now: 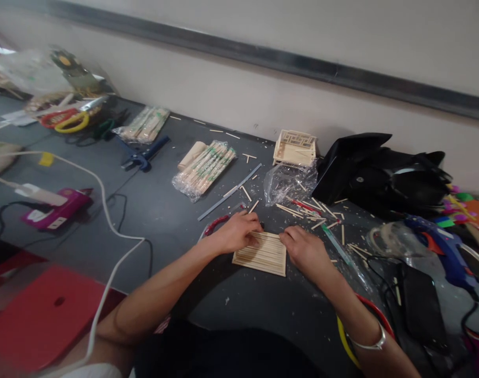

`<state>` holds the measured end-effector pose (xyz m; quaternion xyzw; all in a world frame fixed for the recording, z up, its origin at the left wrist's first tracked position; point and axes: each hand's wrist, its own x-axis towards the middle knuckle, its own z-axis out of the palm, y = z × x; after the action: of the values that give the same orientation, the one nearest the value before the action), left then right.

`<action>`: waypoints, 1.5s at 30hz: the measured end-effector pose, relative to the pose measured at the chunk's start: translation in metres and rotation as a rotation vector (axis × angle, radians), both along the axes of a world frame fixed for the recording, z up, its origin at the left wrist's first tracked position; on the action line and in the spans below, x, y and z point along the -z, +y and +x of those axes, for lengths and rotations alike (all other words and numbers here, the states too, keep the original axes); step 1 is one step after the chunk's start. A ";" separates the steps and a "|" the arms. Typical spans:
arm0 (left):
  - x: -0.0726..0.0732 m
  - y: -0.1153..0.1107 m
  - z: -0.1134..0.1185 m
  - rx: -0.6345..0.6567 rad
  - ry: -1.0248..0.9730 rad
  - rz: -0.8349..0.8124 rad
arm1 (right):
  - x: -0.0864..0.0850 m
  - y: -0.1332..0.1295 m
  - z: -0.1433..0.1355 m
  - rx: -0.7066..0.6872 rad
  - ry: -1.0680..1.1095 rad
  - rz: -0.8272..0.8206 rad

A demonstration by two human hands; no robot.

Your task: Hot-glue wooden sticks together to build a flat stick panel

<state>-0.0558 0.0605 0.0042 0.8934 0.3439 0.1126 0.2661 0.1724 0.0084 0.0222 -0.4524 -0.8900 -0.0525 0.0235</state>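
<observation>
A flat panel of thin wooden sticks (263,256), laid side by side, rests on the dark table in front of me. My left hand (241,231) is closed over its far left edge, fingers bent down onto the sticks. At the far right corner, my right hand (304,249) pinches the panel's edge between thumb and fingers. Partly behind my left hand lie scissors with red handles (215,224). Loose sticks (290,210) and a red pen-like tool (308,205) are scattered just beyond the panel.
A small stick-built model (295,148) stands by the wall. Wrapped stick bundles (210,170), a metal ruler (229,192) and blue pliers (142,157) lie leftward. On the right are a black bag (381,173), blue glue gun (446,247) and phone (424,304). A white cable (101,194) crosses the left side.
</observation>
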 end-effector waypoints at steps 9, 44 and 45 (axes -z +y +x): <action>-0.001 -0.001 0.001 -0.003 0.028 0.020 | -0.001 -0.001 0.000 -0.026 0.017 0.028; 0.003 0.002 -0.003 -0.004 -0.040 -0.027 | 0.010 0.005 0.009 0.071 0.120 -0.152; 0.003 0.002 -0.003 -0.001 -0.046 -0.026 | 0.011 0.004 0.009 0.079 0.130 -0.155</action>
<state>-0.0586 0.0623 0.0011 0.8869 0.3398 0.1287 0.2852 0.1810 0.0123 0.0116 -0.4899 -0.8695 0.0450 0.0443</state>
